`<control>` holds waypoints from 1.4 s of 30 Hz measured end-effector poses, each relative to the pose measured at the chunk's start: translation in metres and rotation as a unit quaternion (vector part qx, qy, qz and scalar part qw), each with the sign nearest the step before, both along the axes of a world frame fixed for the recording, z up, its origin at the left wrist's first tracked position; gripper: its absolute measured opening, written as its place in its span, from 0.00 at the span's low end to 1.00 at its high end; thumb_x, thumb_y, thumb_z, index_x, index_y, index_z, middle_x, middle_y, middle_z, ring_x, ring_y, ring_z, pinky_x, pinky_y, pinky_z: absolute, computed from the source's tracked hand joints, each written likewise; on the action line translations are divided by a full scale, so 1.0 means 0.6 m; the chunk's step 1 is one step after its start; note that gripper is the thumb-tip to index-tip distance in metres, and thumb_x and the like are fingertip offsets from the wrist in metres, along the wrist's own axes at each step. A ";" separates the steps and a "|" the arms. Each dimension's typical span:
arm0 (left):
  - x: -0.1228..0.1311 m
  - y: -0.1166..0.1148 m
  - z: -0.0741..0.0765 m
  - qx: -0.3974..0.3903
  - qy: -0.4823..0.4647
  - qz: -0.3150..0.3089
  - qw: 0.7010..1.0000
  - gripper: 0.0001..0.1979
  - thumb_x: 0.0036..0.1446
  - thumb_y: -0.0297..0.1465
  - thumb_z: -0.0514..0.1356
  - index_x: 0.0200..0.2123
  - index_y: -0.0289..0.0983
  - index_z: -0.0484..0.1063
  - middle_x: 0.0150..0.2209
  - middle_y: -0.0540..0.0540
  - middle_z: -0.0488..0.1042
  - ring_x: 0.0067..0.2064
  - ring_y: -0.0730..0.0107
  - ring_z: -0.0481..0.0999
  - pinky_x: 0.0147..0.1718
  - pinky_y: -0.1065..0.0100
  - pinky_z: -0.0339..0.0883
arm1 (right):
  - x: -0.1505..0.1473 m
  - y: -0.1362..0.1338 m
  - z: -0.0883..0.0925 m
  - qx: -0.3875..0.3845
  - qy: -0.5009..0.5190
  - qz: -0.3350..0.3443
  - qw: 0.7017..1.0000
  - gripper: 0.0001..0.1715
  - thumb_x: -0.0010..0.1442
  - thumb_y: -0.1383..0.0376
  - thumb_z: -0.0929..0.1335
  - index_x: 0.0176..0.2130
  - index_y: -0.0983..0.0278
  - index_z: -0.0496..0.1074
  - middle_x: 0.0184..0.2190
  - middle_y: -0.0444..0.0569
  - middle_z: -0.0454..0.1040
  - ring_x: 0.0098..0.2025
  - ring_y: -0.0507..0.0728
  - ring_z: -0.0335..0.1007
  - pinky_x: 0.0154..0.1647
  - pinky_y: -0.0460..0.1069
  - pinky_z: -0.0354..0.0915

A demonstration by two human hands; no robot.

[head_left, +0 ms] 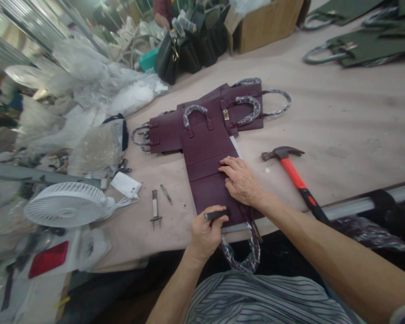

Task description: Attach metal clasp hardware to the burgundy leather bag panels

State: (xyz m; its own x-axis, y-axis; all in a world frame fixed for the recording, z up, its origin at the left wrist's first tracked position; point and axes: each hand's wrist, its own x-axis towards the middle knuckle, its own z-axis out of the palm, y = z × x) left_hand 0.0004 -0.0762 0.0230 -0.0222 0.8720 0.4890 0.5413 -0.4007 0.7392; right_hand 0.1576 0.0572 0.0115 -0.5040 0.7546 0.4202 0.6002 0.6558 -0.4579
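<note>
A dark maroon leather bag piece [205, 155] lies flat before me, with plastic-wrapped handles at its far and near ends. My left hand [202, 236] is closed around a short dark metal tool [215, 215] over the near part of the leather; the tool's far end is dark and its exact kind is unclear. Spread across the right side of the same piece, my right hand [241, 182] rests with fingers apart and holds nothing. The near handle [241, 265] hangs over the table edge, below both hands.
A claw hammer [292, 173] lies to the right. On the left are a pronged metal tool [155, 209], a thin metal rod [166, 194], and a white fan [67, 204]. More maroon bags [165, 130] lie beyond; black bags [189, 54] and a cardboard box [270, 24] stand farther back.
</note>
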 end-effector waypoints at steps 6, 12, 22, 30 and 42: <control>0.001 0.000 0.002 -0.002 0.018 0.005 1.000 0.03 0.62 0.27 0.64 0.40 0.35 0.77 0.36 0.44 0.84 0.39 0.66 0.85 0.43 0.68 0.80 | 0.000 -0.001 -0.002 0.002 -0.005 -0.002 1.000 0.24 0.56 0.74 0.63 0.51 0.70 0.74 0.57 0.60 0.69 0.62 0.67 0.60 0.67 0.65 0.55; 0.005 0.001 0.005 0.006 0.033 0.006 0.999 0.03 0.62 0.26 0.63 0.40 0.35 0.77 0.36 0.44 0.83 0.38 0.66 0.85 0.42 0.68 0.80 | -0.001 -0.001 -0.001 0.004 -0.006 -0.004 1.000 0.24 0.56 0.74 0.63 0.51 0.70 0.74 0.57 0.60 0.69 0.62 0.68 0.59 0.67 0.65 0.55; 0.024 0.005 -0.004 -0.001 0.083 0.010 0.996 0.06 0.64 0.26 0.58 0.40 0.36 0.75 0.36 0.43 0.82 0.37 0.66 0.84 0.40 0.68 0.79 | 0.000 0.003 -0.004 -0.041 0.092 0.012 0.995 0.20 0.56 0.72 0.63 0.46 0.65 0.75 0.54 0.57 0.74 0.62 0.66 0.63 0.67 0.67 0.56; 0.029 0.009 0.006 0.015 0.127 -0.005 0.992 0.04 0.64 0.26 0.58 0.41 0.37 0.72 0.33 0.45 0.81 0.32 0.67 0.82 0.34 0.70 0.76 | 0.122 -0.028 0.049 -0.013 0.093 -0.158 0.983 0.17 0.61 0.65 0.62 0.47 0.66 0.73 0.46 0.60 0.76 0.51 0.66 0.71 0.57 0.62 0.65; 0.034 0.014 -0.007 0.024 0.136 -0.005 0.990 0.03 0.62 0.27 0.57 0.38 0.37 0.71 0.32 0.43 0.80 0.31 0.63 0.82 0.32 0.67 0.75 | 0.241 -0.103 0.054 -0.496 0.114 -0.296 0.808 0.13 0.44 0.58 0.66 0.32 0.60 0.66 0.23 0.45 0.63 0.26 0.57 0.62 0.27 0.51 0.62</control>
State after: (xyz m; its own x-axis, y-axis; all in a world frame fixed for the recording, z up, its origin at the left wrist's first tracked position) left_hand 0.0207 -0.0681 0.0190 0.1243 0.8476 0.5159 0.7130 -0.4379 0.5477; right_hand 0.3023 -0.0046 0.0437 0.0742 0.8572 -0.5096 0.5006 -0.4740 -0.7244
